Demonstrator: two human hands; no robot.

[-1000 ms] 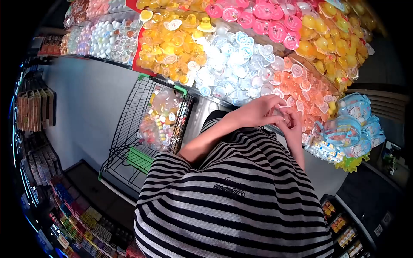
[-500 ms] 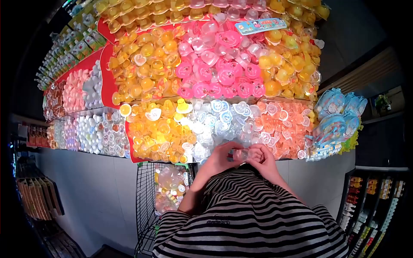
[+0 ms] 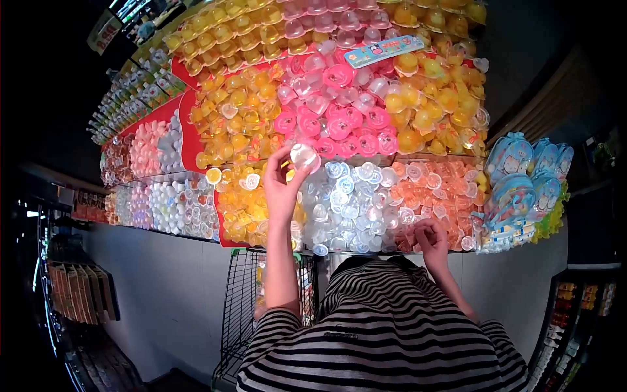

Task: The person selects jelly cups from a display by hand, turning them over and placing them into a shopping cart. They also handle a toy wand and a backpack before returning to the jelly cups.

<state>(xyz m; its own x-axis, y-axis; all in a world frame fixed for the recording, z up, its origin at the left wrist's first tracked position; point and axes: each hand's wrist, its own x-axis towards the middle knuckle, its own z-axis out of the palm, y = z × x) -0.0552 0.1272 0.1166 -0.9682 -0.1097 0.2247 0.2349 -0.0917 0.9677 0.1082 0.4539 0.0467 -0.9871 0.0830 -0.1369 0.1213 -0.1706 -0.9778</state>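
Note:
A clear jelly cup with a pale, pinkish round lid (image 3: 304, 157) is pinched between the thumb and fingers of my left hand (image 3: 283, 186). It is raised in front of the row of pink-lidded jelly cups (image 3: 339, 124). My right hand (image 3: 431, 236) hovers at the lower front of the orange jelly cups (image 3: 436, 189), its fingers curled in. Whether anything small is between them cannot be made out. Between the two hands lies a heap of clear, white and blue-lidded jelly cups (image 3: 343, 202).
Yellow jelly cups (image 3: 245, 117) fill the stepped display left of the pink ones. A wire shopping cart (image 3: 238, 307) with goods inside stands below on the left. Blue cartoon bags (image 3: 519, 173) sit at the display's right end. A printed blue sign (image 3: 384, 50) lies above the pink cups.
My left hand has lifted the jelly cup up and left, away from my right hand. My right hand has let go of it and shifted right. The view has turned slightly.

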